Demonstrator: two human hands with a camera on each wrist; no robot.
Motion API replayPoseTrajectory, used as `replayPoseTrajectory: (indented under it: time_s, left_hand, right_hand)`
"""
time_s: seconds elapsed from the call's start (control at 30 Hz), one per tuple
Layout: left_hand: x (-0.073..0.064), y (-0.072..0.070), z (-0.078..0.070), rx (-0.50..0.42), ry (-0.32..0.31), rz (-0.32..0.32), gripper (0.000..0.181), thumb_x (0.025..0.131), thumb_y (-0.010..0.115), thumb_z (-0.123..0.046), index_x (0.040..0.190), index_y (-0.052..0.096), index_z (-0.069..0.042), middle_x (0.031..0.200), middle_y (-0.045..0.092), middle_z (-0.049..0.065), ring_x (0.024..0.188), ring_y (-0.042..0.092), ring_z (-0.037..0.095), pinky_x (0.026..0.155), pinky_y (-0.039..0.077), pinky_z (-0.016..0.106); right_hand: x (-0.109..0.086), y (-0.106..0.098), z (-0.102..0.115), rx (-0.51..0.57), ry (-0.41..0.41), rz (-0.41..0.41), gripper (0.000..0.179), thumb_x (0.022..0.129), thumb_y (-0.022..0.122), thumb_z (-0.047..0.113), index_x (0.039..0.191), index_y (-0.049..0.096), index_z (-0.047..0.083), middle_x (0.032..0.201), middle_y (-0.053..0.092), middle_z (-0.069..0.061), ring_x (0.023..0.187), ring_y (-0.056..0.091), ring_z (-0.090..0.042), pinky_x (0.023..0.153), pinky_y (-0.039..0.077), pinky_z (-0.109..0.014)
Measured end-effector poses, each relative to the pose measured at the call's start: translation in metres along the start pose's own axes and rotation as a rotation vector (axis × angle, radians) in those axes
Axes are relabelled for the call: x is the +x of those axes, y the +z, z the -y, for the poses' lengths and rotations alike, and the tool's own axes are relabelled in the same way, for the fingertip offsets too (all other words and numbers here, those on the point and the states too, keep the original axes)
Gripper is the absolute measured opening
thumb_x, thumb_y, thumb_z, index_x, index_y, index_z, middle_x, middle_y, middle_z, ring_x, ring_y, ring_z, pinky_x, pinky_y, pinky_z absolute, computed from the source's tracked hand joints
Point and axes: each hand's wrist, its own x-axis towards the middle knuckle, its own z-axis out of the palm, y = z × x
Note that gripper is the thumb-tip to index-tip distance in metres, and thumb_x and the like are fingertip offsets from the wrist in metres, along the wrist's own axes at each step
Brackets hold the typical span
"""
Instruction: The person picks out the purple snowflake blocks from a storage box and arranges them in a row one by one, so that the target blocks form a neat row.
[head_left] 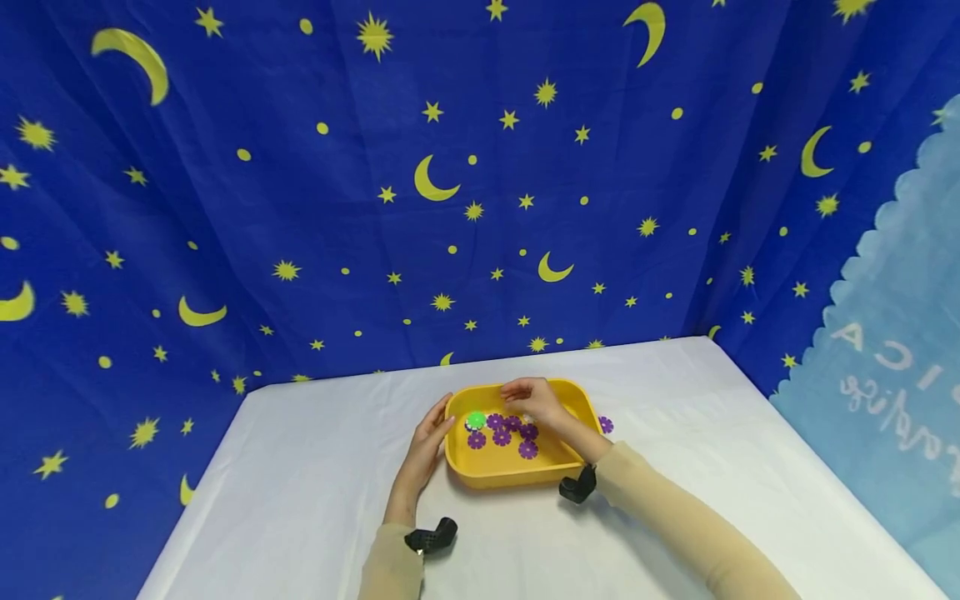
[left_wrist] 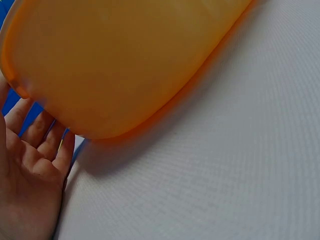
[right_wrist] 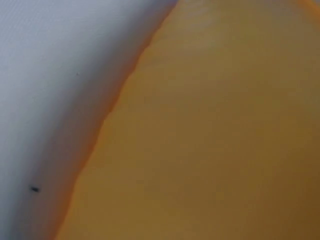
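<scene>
A yellow plastic tray (head_left: 491, 481) stands on the white table, with several purple flower-shaped discs (head_left: 528, 450) inside. A green flower-shaped disc (head_left: 476, 420) lies at the tray's left, over paler pieces. My left hand (head_left: 423, 446) holds the tray's left side, thumb at the rim; in the left wrist view its fingers reach behind the tray wall (left_wrist: 115, 70). Over the tray's far part is my right hand (head_left: 531, 400), fingers bent and pointing left. Whether they pinch anything is hidden. Only tray wall (right_wrist: 200, 130) and cloth fill the right wrist view.
One purple disc (head_left: 606, 424) lies outside the tray on the right. A white cloth (head_left: 315, 467) covers the table. Behind stands a blue curtain (head_left: 495, 233) with yellow moons and stars; a light blue panel (head_left: 885, 350) hangs at the right.
</scene>
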Motion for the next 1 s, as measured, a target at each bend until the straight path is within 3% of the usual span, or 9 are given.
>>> replayPoseTrajectory:
  time_s: [0.43, 1.0]
  left_hand:
    - [0.001, -0.001, 0.002, -0.008, -0.004, -0.002, 0.055, 0.098, 0.05, -0.022, 0.149, 0.031, -0.011, 0.158, 0.025, 0.009, 0.148, 0.019, 0.024, 0.121, 0.02, 0.038]
    - [0.0, -0.001, 0.002, -0.023, 0.006, 0.015, 0.056, 0.098, 0.05, -0.023, 0.149, 0.03, -0.01, 0.158, 0.024, 0.01, 0.148, 0.019, 0.024, 0.12, 0.02, 0.036]
  right_hand:
    - [0.001, 0.013, -0.015, -0.163, -0.108, 0.166, 0.026, 0.081, 0.062, -0.013, 0.107, 0.066, -0.011, 0.106, 0.069, -0.026, 0.1, 0.067, -0.035, 0.086, 0.059, -0.035]
    - [-0.001, 0.019, -0.015, -0.244, -0.076, 0.181, 0.028, 0.08, 0.069, -0.006, 0.108, 0.068, -0.005, 0.102, 0.07, -0.019, 0.087, 0.061, -0.019, 0.083, 0.058, -0.029]
